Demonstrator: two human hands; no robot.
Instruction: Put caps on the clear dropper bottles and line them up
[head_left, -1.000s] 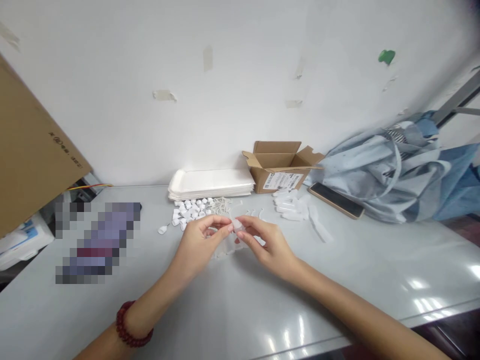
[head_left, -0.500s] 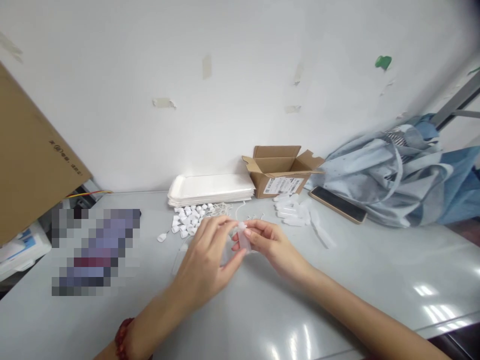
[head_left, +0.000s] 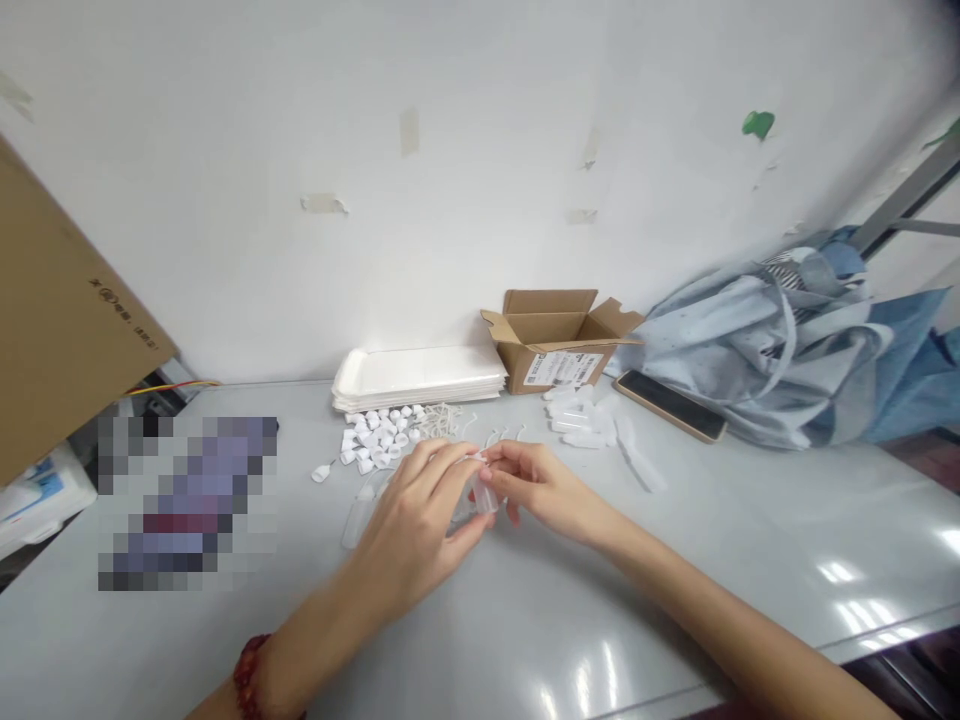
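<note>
A small translucent plastic bottle [head_left: 486, 497] is held upright, slightly tilted, between both hands above the table. My left hand [head_left: 421, 505] has its thumb at the bottle's base and its fingers curled over the top. Pinched near the bottle's neck are the fingers of my right hand [head_left: 541, 490]. The bottle's top is mostly covered by fingers. Left of my left hand lies another clear bottle [head_left: 355, 522], partly hidden by it. White caps [head_left: 381, 432] are heaped beyond my left hand, with thin white tubes [head_left: 439, 420] beside them.
Several empty clear bottles [head_left: 574, 418] lie right of the hands, near an open cardboard box [head_left: 551, 360]. White padded envelopes [head_left: 420, 375] are stacked against the wall. A phone [head_left: 670, 405] rests by a blue fabric bag [head_left: 720, 340]. One cap [head_left: 321, 472] sits apart. A large cardboard sheet [head_left: 67, 310] leans in at left.
The bottle has sunk slightly between the hands, and its top is now more covered. My right fingers have shifted at its neck. The whole view has moved a little.
</note>
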